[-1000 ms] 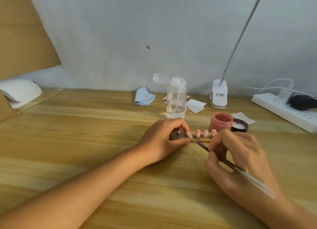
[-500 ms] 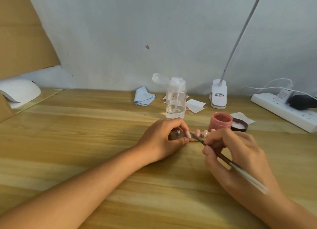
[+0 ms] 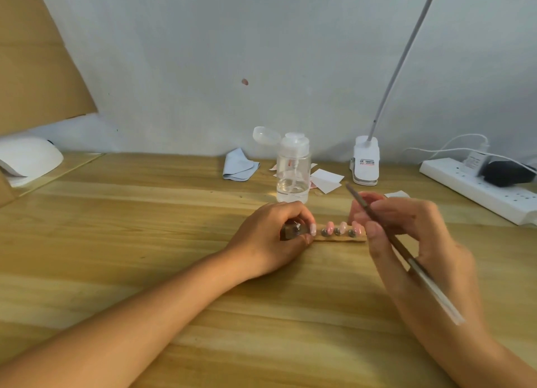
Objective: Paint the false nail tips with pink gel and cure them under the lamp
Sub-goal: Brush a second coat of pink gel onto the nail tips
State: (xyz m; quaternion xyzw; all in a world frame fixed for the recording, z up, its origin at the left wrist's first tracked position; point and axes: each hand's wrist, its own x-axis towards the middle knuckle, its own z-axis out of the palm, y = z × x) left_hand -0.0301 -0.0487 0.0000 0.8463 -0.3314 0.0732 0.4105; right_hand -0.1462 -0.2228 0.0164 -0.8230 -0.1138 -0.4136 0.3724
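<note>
A small wooden strip (image 3: 340, 239) lies on the table and carries several false nail tips (image 3: 329, 227) painted pink. My left hand (image 3: 273, 236) grips the strip's left end, fingers curled over it. My right hand (image 3: 412, 242) holds a thin brush (image 3: 386, 230) like a pen, its tip raised and pointing up and left, away from the nails, above where the pink gel jar stood. The jar is now hidden behind my right hand. The white curing lamp (image 3: 27, 158) sits at the far left edge.
A clear pump bottle (image 3: 293, 169) stands behind the strip, with a blue cloth (image 3: 239, 166) and white paper pads (image 3: 327, 179) beside it. A clip-on desk lamp (image 3: 365, 161) and a white power strip (image 3: 479, 190) sit at the back right. Cardboard leans at the left.
My right hand lifted the brush off the nail tips and swung its tip up and to the right, covering the jar. My left hand stayed on the strip.
</note>
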